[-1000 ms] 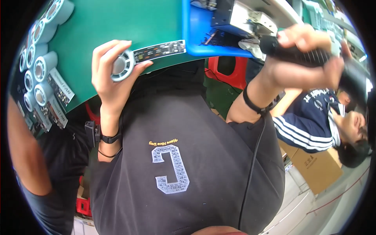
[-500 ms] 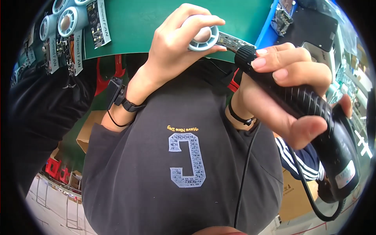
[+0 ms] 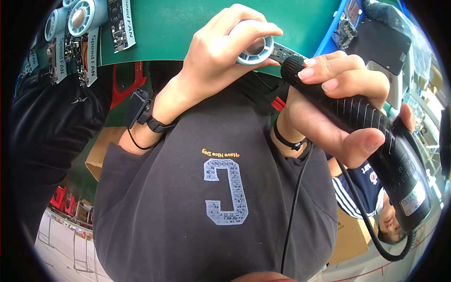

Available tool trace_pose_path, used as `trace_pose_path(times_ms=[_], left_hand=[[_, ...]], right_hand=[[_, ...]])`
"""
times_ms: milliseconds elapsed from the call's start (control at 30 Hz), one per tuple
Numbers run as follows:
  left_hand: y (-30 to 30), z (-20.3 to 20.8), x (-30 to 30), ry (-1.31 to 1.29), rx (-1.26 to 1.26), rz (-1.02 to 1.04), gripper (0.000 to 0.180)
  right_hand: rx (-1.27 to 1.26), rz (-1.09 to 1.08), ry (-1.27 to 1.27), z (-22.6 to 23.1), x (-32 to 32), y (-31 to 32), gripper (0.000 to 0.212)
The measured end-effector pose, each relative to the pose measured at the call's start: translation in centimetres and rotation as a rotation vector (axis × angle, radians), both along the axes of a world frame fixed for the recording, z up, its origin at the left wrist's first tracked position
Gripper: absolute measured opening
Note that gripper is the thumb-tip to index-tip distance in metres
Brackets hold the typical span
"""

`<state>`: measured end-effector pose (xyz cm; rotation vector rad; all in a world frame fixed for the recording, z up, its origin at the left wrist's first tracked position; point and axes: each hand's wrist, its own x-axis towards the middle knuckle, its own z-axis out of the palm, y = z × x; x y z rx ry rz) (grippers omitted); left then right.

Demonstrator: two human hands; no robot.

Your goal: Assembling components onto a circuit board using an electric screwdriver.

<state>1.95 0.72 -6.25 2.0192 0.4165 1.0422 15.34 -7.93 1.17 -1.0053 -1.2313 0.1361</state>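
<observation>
Gripping, left hand (image 3: 213, 50): fingers and thumb are curled around a light-blue fan unit (image 3: 267, 50); the hold is seemingly chosen so that the fan is steadied and its board left uncovered.
Fan unit: held up near the front edge of the green table (image 3: 159, 33), its round end faced toward the viewer.
Circuit board (image 3: 283, 52): extended from the fan unit toward the right, partly hidden by the tool.
Gripping, right hand (image 3: 309, 113): wrapped snugly around the barrel of a black corded hand tool (image 3: 359, 115), fingers and thumb set on opposite sides, presumably for control.
Tool nose (image 3: 292, 67): positioned at the board; whether contact is made cannot be told.
Cord (image 3: 374, 235): looped from the tool's rear, well apart from the board.
Other fan units (image 3: 84, 18): grouped at left, perhaps for easy reach.
Blue tray (image 3: 328, 34): placed beyond the right hand.
</observation>
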Motion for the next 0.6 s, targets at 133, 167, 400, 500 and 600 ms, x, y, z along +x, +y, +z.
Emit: trace_pose_path(times_ms=[133, 167, 400, 500, 600], left_hand=[[0.2, 0.0, 0.0, -0.004, -0.003, -0.002, 0.054], [0.2, -0.2, 0.0, -0.005, -0.004, 0.002, 0.054], [0.1, -1.2, -0.6, 0.026, 0.000, 0.012, 0.054], [0.2, -1.6, -0.1, -0.022, 0.039, 0.066, 0.049], [0.0, -1.7, 0.0, -0.041, 0.047, 0.097, 0.048]], right_hand=[[-0.006, 0.026, 0.002, -0.5, 0.0, -0.1, 0.058], [0.003, 0.044, 0.001, -0.6, 0.0, 0.0, 0.057], [0.057, 0.117, -0.007, -1.2, -0.5, 0.2, 0.053], [0.083, 0.113, -0.004, -1.2, -1.0, 0.8, 0.053], [0.026, -0.022, 0.065, -1.3, -1.2, 0.9, 0.056]])
